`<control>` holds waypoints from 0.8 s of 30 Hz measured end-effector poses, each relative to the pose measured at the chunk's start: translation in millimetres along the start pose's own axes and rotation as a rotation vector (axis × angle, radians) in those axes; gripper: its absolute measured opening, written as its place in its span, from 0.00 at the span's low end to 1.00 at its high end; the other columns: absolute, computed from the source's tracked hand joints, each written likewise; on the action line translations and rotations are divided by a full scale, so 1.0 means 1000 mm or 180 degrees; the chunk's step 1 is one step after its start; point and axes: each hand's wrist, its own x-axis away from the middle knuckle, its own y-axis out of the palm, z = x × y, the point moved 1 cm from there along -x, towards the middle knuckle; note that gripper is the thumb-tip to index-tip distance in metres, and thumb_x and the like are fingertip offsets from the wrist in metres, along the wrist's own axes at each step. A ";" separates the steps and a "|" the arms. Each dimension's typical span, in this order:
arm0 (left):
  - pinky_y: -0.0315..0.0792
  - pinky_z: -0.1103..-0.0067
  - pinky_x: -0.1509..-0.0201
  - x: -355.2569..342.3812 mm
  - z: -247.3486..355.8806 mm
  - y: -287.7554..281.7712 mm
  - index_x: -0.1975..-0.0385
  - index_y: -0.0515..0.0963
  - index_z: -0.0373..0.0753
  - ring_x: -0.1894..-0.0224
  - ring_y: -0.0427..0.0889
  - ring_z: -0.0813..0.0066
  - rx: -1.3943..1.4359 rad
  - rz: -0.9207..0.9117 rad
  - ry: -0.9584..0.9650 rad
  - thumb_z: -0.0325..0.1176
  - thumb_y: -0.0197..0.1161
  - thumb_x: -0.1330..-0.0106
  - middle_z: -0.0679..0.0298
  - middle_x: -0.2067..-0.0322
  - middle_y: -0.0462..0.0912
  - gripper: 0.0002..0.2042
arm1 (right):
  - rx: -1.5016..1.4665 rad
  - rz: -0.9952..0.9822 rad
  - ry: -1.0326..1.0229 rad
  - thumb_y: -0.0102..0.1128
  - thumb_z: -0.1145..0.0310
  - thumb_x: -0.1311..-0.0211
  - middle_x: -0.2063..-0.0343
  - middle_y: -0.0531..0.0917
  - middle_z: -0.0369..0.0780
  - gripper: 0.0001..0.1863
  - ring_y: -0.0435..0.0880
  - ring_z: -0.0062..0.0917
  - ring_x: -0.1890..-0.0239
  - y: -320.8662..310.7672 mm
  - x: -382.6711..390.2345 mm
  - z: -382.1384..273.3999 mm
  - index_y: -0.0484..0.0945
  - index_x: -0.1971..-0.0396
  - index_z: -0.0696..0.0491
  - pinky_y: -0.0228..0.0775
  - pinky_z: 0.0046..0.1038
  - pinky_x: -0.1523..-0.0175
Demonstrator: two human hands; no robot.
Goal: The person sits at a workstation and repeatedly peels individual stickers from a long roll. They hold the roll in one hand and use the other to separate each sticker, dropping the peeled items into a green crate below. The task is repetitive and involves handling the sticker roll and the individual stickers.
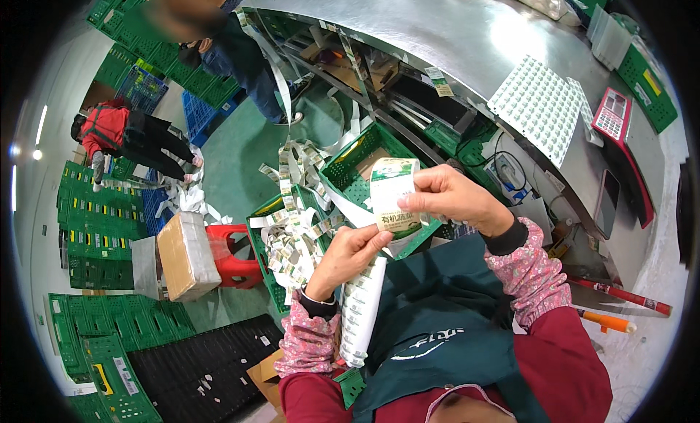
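Note:
A strip of green-and-white printed labels (388,182) runs between my hands in the middle of the view. My right hand (452,201) pinches a label with thumb and fingers, at the right. My left hand (346,255) grips the strip's lower end, with thumb and fingers together. Below it hangs a long white roll or band of printed labels (361,317), partly behind my fingers. A green crate (343,157) lies just beyond my hands. To its left, tangled label strips (292,241) spill over another green crate (259,233).
Steel table (379,18) holds a label sheet (532,106), red-cased calculator (610,113) and phone (607,204). A cardboard box (188,259) stands by a red stool (233,252). Two people, one in a red jacket (106,128), another in jeans (248,73), are among stacked crates (102,233).

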 end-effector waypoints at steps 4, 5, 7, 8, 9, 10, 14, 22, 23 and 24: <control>0.61 0.83 0.77 -0.006 -0.008 0.008 0.68 0.76 0.30 0.79 0.65 0.88 0.0488 0.0898 0.0029 0.40 0.51 0.27 0.72 0.83 0.70 0.17 | 0.0179 0.1196 -0.0411 0.58 0.62 0.34 0.81 0.70 0.24 0.15 0.63 0.06 0.79 0.005 0.002 -0.002 0.73 0.77 0.56 0.54 0.15 0.76; 0.61 0.83 0.77 -0.009 -0.007 0.009 0.68 0.76 0.30 0.79 0.65 0.88 0.0536 0.0978 0.0013 0.40 0.51 0.27 0.72 0.83 0.71 0.17 | -0.0045 0.1197 -0.0382 0.59 0.63 0.35 0.81 0.70 0.25 0.13 0.63 0.06 0.79 0.011 0.005 -0.001 0.73 0.76 0.56 0.54 0.14 0.76; 0.61 0.84 0.77 -0.011 -0.006 0.010 0.69 0.76 0.31 0.78 0.65 0.89 0.0642 0.1118 -0.0039 0.40 0.50 0.27 0.71 0.83 0.71 0.17 | -0.0507 0.1208 -0.0304 0.60 0.65 0.36 0.81 0.71 0.26 0.11 0.63 0.06 0.79 0.027 0.017 0.004 0.72 0.74 0.55 0.54 0.14 0.76; 0.60 0.84 0.78 -0.013 -0.007 0.011 0.69 0.76 0.31 0.80 0.65 0.88 0.0533 0.1125 0.0053 0.39 0.50 0.27 0.72 0.84 0.70 0.16 | -0.0342 0.1161 -0.0539 0.62 0.69 0.38 0.80 0.72 0.27 0.09 0.63 0.06 0.79 0.030 0.014 0.017 0.73 0.71 0.56 0.54 0.14 0.76; 0.60 0.84 0.79 -0.012 -0.005 0.012 0.69 0.76 0.31 0.81 0.65 0.88 0.0502 0.1124 0.0026 0.39 0.50 0.27 0.72 0.85 0.69 0.16 | -0.0228 0.1254 -0.0540 0.62 0.69 0.38 0.81 0.72 0.27 0.09 0.63 0.06 0.80 0.034 0.014 0.021 0.73 0.72 0.56 0.54 0.15 0.77; 0.59 0.84 0.80 -0.011 0.001 0.013 0.70 0.75 0.31 0.81 0.64 0.88 0.0468 0.1130 0.0006 0.39 0.50 0.27 0.73 0.86 0.69 0.16 | -0.0201 0.1281 -0.0402 0.63 0.68 0.39 0.83 0.71 0.27 0.10 0.63 0.07 0.81 0.037 0.014 0.018 0.73 0.73 0.56 0.54 0.15 0.78; 0.58 0.80 0.83 -0.010 0.010 0.017 0.76 0.73 0.32 0.86 0.64 0.85 0.0151 0.1208 0.0083 0.37 0.52 0.28 0.68 0.90 0.67 0.16 | 0.0436 0.1533 -0.0548 0.62 0.68 0.38 0.84 0.73 0.28 0.09 0.65 0.07 0.82 0.041 0.007 0.026 0.72 0.69 0.57 0.54 0.15 0.79; 0.63 0.78 0.81 -0.012 0.024 0.008 0.67 0.76 0.32 0.86 0.70 0.77 -0.0474 0.0981 0.0088 0.36 0.55 0.30 0.61 0.87 0.72 0.12 | 0.0341 0.1539 -0.0146 0.68 0.66 0.45 0.87 0.71 0.29 0.14 0.67 0.08 0.84 0.033 0.007 0.020 0.72 0.70 0.57 0.57 0.18 0.80; 0.64 0.79 0.80 -0.014 0.028 0.009 0.63 0.76 0.32 0.85 0.71 0.79 -0.0329 0.0913 0.0087 0.36 0.56 0.31 0.62 0.86 0.74 0.11 | 0.0114 0.1388 -0.0021 0.68 0.66 0.45 0.87 0.71 0.29 0.14 0.67 0.08 0.83 0.029 0.006 0.020 0.72 0.69 0.57 0.56 0.17 0.80; 0.65 0.80 0.79 -0.015 0.030 0.011 0.59 0.77 0.33 0.83 0.72 0.80 -0.0184 0.0842 0.0087 0.36 0.57 0.31 0.63 0.84 0.76 0.12 | -0.0069 0.1477 -0.0207 0.67 0.67 0.44 0.86 0.72 0.29 0.13 0.67 0.07 0.83 0.027 0.003 0.019 0.72 0.70 0.57 0.55 0.17 0.80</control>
